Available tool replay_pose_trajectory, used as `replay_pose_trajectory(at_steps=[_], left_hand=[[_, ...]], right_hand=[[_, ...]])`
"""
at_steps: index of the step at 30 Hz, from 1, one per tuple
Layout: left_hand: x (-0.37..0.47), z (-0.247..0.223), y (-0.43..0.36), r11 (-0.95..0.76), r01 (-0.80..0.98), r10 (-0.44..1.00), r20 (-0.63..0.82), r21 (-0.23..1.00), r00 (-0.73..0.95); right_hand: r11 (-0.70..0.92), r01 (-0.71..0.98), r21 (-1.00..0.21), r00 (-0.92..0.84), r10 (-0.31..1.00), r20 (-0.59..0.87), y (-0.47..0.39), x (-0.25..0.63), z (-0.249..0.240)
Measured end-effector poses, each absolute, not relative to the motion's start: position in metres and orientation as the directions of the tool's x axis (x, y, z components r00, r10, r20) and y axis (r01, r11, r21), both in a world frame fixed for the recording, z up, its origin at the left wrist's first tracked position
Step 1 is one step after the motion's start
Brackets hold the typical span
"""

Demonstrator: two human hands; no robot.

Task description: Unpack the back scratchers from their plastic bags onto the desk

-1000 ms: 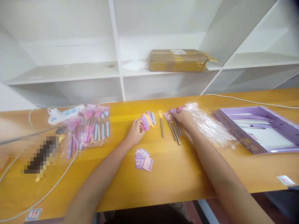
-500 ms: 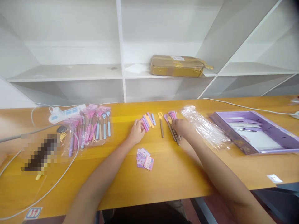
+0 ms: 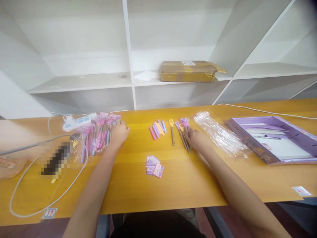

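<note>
The step in hand seems to be sorting: the right hand [image 3: 195, 138] is at the loose hand-headed sticks [image 3: 184, 136], right of centre, while the left hand [image 3: 120, 133] covers the right end of the bagged sticks [image 3: 101, 133], far left. Whether either hand pinches anything, I cannot tell. Drawing one stick out would call for parting it from its neighbours. Room lies nearward, around the cards [image 3: 155, 167] — the clear bags [image 3: 220, 134] and purple tray [image 3: 247, 142] crowd the desk's [image 3: 188, 188] right.
</note>
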State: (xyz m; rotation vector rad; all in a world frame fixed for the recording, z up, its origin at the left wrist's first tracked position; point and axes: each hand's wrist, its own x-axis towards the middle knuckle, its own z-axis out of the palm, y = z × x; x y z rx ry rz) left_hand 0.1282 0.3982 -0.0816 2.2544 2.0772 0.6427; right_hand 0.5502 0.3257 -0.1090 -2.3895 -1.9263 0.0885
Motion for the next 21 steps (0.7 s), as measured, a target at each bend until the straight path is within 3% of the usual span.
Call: replay_pose_trajectory(at_steps=[4,8,16,21], left_hand=[[0.106,-0.087,0.388,0.002,0.997,0.962,0.273,0.079,-0.023],[0.103,-0.096,0.390,0.047,0.998,0.964,0.263,-0.041,-0.035],[0.098,-0.102,0.403,0.079,0.991,0.963,0.266,-0.112,-0.047],[0.097,-0.105,0.406,0.104,0.989,0.966,0.249,-0.104,-0.075]], right_hand=[[-0.237,0.962,-0.137,0.243,0.970,0.030,0.324,0.552,-0.107],[-0.255,0.956,-0.146,0.269,0.959,0.086,0.324,0.556,-0.106],[-0.154,0.987,-0.048,0.155,0.988,0.024,0.326,0.551,-0.120],[-0.148,0.986,-0.081,0.153,0.987,0.054,0.324,0.553,-0.123]])
